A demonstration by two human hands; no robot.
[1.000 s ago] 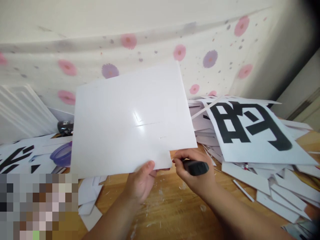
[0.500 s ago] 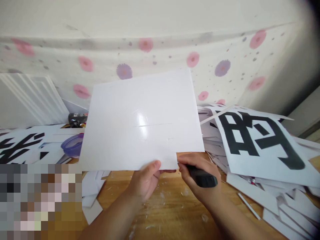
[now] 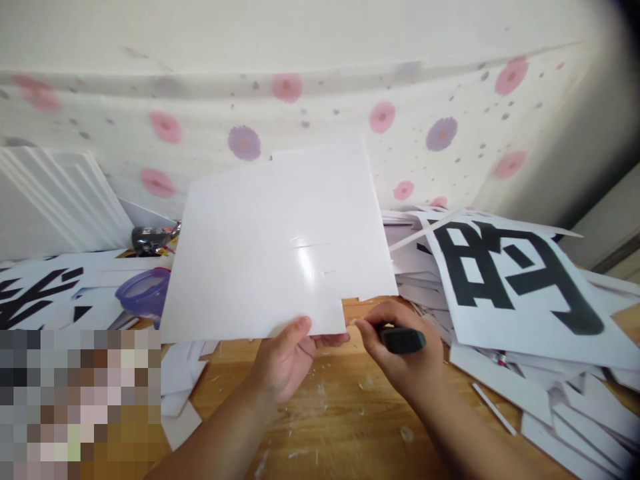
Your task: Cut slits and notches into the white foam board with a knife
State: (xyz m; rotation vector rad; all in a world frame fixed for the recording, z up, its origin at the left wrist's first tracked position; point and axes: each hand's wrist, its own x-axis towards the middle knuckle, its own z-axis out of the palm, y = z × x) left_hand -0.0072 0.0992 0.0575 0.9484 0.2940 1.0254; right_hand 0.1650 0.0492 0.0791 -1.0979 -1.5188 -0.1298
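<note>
Head view: left hand (image 3: 285, 357) pinches white sheet (image 3: 270, 247), tilted further; right hand (image 3: 400, 363) grips black tool (image 3: 403, 340).

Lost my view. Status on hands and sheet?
Left hand pinches white sheet, bottom edge. Right hand grips black tool beside it. Paper piles flank both.

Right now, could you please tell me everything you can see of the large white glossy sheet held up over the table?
The large white glossy sheet looks like stiff card or thin board, rectangular, with a stepped notch cut from its lower right corner and faint scored lines near its shiny middle. It hangs above the wooden table, tilted towards the camera. The left hand pinches its lower edge in its grip; the right hand, holding a black-handled tool, is at the notch.
</note>
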